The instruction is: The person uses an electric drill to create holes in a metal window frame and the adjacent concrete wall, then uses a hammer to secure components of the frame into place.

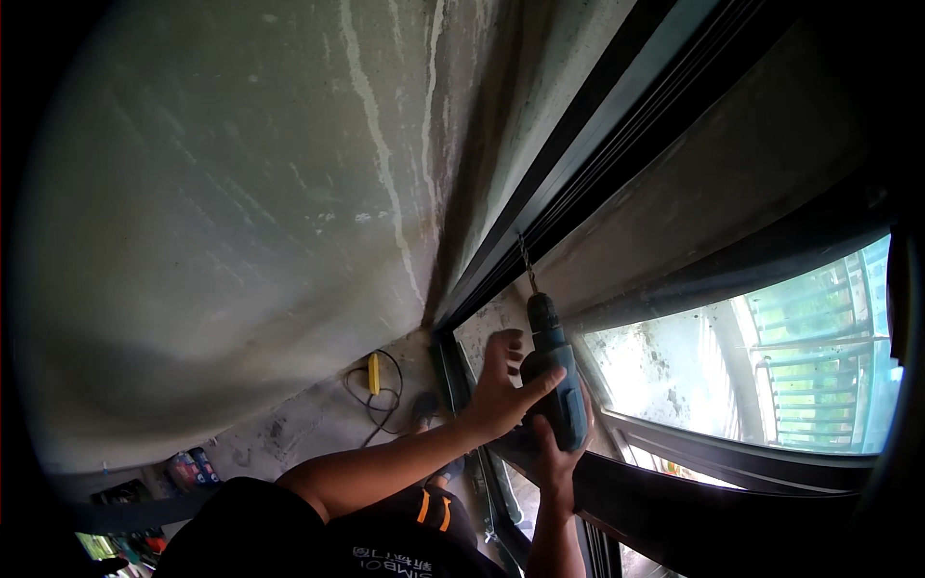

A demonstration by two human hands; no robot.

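Observation:
A blue-and-black power drill (pixel 554 361) points upward, slightly tilted, near the middle of the view. Its long twist bit (pixel 528 265) reaches the dark metal frame (pixel 482 265); whether the tip is inside the metal I cannot tell. My right hand (pixel 556 458) is closed around the lower part of the drill, its fingers mostly hidden behind the body. From the left, my left hand (pixel 506 385) steadies the drill, its thumb laid across the body and its other fingers curled beside the chuck.
A bare, streaked wall (pixel 241 212) rises on the left. Below it, a yellow object (pixel 374 374) lies beside a looped black cable (pixel 397 390). At right is a bright window (pixel 819 356); a dark crossbar (pixel 694 501) runs below it. Tools and packages lie at lower left.

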